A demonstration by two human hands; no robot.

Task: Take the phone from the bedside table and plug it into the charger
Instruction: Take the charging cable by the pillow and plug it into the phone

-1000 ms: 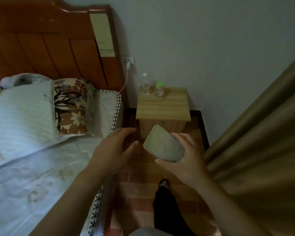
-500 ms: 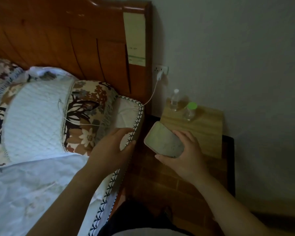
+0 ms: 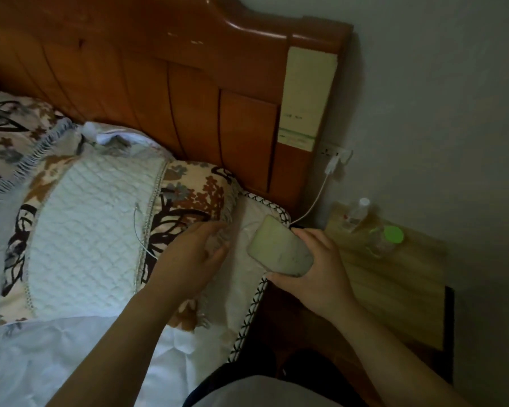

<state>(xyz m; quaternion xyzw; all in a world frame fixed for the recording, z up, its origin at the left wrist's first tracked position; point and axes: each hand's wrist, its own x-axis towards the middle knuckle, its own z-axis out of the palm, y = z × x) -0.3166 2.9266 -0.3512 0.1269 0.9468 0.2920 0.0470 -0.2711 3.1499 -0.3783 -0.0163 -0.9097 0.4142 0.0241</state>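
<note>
Hands work over the bed edge: the right hand (image 3: 315,271) grips the phone (image 3: 279,250), the left hand (image 3: 188,257) is open and empty on the pillow (image 3: 94,227). The phone is off the counter (image 3: 394,277). Next, I think, find the cable (image 3: 315,201) end from the charger (image 3: 337,160).

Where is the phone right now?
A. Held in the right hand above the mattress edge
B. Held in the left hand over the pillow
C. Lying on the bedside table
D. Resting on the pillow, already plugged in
A: the right hand grips the phone above the mattress edge, while the left hand is empty by the pillow.
</note>
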